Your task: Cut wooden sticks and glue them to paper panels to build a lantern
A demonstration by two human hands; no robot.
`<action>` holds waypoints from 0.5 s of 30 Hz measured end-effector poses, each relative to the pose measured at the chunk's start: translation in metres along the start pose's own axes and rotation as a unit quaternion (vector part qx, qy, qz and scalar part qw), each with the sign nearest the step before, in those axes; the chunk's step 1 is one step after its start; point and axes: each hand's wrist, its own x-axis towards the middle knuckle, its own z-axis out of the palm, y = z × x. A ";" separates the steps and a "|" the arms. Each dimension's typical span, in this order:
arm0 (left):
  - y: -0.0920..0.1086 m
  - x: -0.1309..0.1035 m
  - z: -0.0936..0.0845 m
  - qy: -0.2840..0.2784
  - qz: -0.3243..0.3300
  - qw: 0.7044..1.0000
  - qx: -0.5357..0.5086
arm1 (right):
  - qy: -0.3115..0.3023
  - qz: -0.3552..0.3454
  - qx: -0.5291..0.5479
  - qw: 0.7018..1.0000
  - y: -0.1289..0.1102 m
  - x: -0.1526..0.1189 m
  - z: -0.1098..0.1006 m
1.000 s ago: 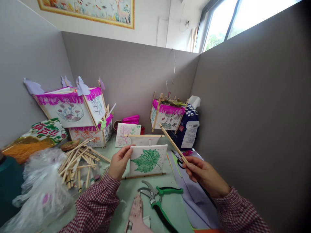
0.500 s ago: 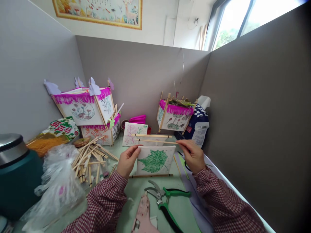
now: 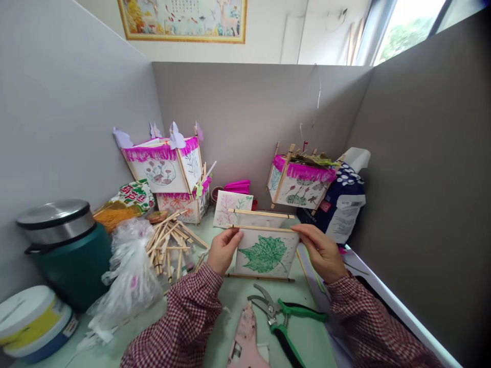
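A white panel with a green leaf print (image 3: 264, 254) stands upright on the green table, a thin wooden stick (image 3: 264, 228) lying along its top edge. My left hand (image 3: 224, 250) pinches the panel's upper left corner by the stick's left end. At the upper right corner, my right hand (image 3: 322, 250) pinches the stick's right end. Another stick (image 3: 261, 279) runs along the panel's bottom. Just behind, a second pale panel has a stick (image 3: 263, 213) on top.
Pruning shears (image 3: 286, 314) and a pink glue gun (image 3: 245, 332) lie in front. Left are a stick pile (image 3: 172, 240), plastic bag (image 3: 134, 266) and green flask (image 3: 72, 260). Decorated lanterns (image 3: 163, 171) (image 3: 303, 184) stand behind, near grey partitions (image 3: 238, 112).
The view has turned left. The stick in my right hand has come down from above the panel onto its top edge.
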 end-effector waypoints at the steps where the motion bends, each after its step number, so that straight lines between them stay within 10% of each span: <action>1: 0.000 0.000 0.000 -0.001 0.000 1.000 -0.002 | -0.002 0.001 0.002 1.000 0.001 -0.001 0.000; 15: 0.009 -0.002 0.002 -0.002 -0.011 1.000 -0.024 | 0.004 -0.001 0.010 1.000 0.003 -0.001 0.000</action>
